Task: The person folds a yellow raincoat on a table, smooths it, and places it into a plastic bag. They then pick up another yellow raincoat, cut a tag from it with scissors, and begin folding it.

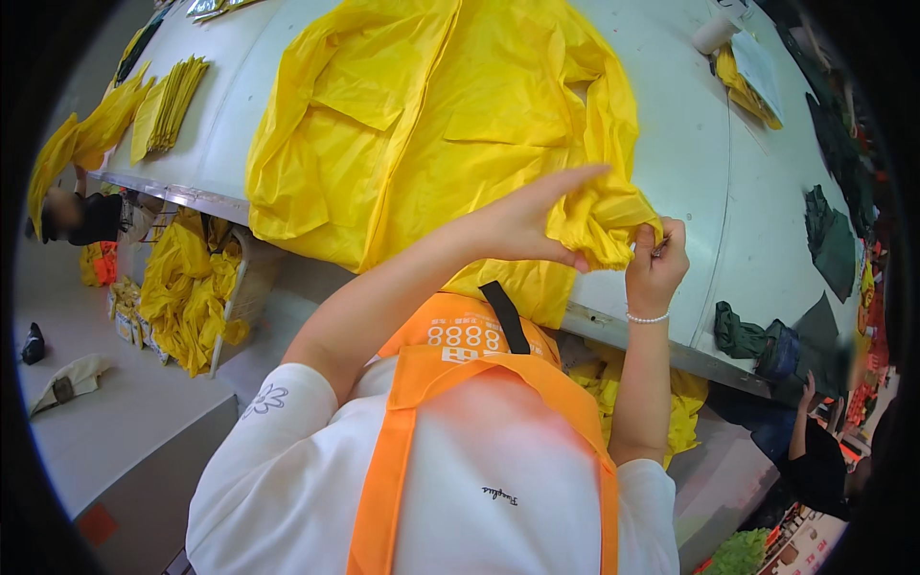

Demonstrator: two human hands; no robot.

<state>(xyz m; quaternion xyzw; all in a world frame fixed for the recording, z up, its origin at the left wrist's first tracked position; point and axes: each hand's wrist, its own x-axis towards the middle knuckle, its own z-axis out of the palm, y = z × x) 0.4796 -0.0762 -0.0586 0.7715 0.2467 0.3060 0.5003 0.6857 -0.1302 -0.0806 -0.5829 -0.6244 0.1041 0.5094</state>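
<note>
A yellow, thin, shiny-fabric jacket (383,134) is spread on the white, smooth-topped table (685,182), w/ its gathered yellow cuff (602,230) pinched by R hand (659,264) & spanned by wide-spread L hand (522,220), prob. so it is kept steady.

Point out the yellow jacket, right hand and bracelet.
Yellow jacket (460,182): head view, on its front panel.
Right hand (658,272): head view, on the middle of the hand.
Bracelet (648,319): head view, on the beads at the right wrist.

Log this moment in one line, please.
Left hand: spread at sleeve cuff; right hand: curled beside cuff; yellow jacket: laid on table
</note>
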